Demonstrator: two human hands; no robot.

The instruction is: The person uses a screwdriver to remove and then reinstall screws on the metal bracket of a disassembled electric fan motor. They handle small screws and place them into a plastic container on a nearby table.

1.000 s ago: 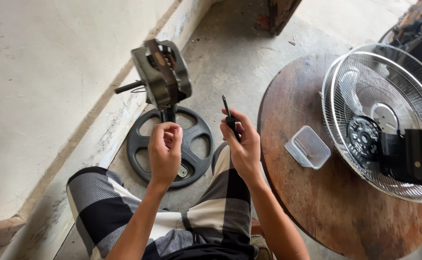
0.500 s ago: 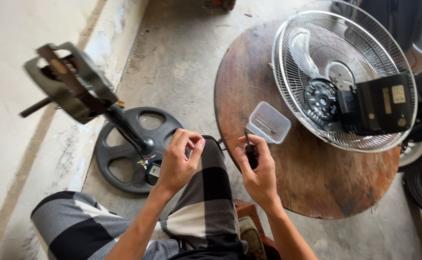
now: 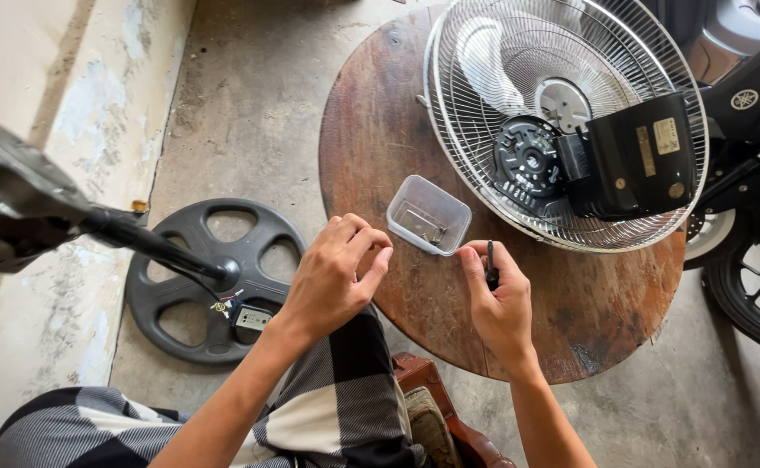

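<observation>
The right hand (image 3: 501, 303) gripped a dark tool (image 3: 490, 264) beside the plastic tub (image 3: 428, 215) on the tabletop (image 3: 380, 147); the left hand (image 3: 332, 277) was pinched shut, its contents hidden.

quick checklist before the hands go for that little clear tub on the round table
1. Tub upright, open top: ok.
2. Tub well in from the table edge: ok.
3. Left hand free: cannot tell, fingers pinched, anything between them hidden.
4. Right hand free: not ok, it holds a thin dark tool.
5. Path to tub open: ok, both hands just short of it, fan guard lies beyond.
6. Tub contents: a few small metal bits, kind cannot tell.
</observation>
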